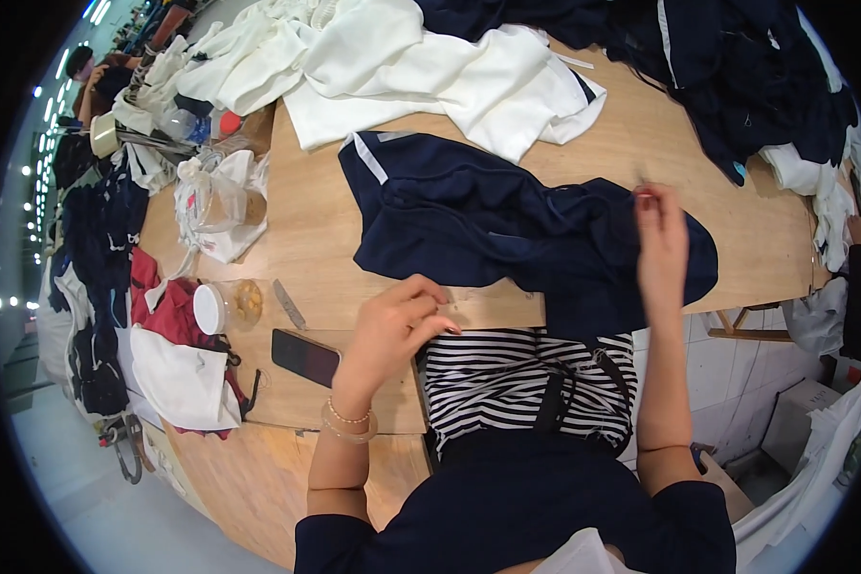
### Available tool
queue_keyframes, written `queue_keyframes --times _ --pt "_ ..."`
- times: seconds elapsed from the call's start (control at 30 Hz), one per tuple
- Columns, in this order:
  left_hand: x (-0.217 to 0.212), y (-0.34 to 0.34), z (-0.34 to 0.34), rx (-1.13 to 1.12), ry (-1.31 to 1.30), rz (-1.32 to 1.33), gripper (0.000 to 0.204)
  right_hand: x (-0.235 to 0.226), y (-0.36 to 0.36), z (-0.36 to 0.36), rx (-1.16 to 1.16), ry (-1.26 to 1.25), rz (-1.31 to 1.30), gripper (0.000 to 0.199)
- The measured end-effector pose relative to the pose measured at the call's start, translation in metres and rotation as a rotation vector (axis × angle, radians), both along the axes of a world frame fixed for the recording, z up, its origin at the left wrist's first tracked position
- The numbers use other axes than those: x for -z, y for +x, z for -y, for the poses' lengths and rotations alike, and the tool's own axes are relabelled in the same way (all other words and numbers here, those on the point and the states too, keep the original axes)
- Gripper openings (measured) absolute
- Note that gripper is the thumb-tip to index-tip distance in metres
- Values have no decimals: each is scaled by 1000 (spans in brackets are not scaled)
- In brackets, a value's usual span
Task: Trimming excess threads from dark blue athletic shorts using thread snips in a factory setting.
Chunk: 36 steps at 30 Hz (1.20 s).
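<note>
Left hand (392, 330) off navy garment (507, 225), right fingers (647, 199) pinching above it (thread unclear)

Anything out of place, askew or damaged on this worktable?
Nothing looks damaged or spilled. The navy garment lies rumpled and hangs over the table's near edge; the right hand pinches it and the left hand rests at the edge. A phone lies nearby.

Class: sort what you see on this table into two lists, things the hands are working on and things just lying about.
In use: navy garment; left hand at its edge; right hand pinching something small above it.

Lying about: phone, white garments, lidded jar, dark clothing pile.
</note>
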<state>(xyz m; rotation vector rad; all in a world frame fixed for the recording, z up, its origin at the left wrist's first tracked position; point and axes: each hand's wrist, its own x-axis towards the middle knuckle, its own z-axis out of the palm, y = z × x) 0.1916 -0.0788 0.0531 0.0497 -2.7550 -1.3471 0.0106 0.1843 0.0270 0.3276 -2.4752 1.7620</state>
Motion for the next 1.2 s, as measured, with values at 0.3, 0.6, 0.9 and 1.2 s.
queue_keyframes --times 0.3,0.6,0.9,1.2 --pt "21 -64 -65 -61 -396 -320 25 -11 -18 1 -355 460 -67 43" --pt "47 -30 -62 19 -442 -269 18 34 -73 9 -119 595 -129 16" --pt "40 -24 -79 -55 -461 -231 28 26 -67 7 -95 454 -94 20" --pt "40 -50 -107 -6 -153 -245 15 -7 -21 -7 -104 93 -4 18"
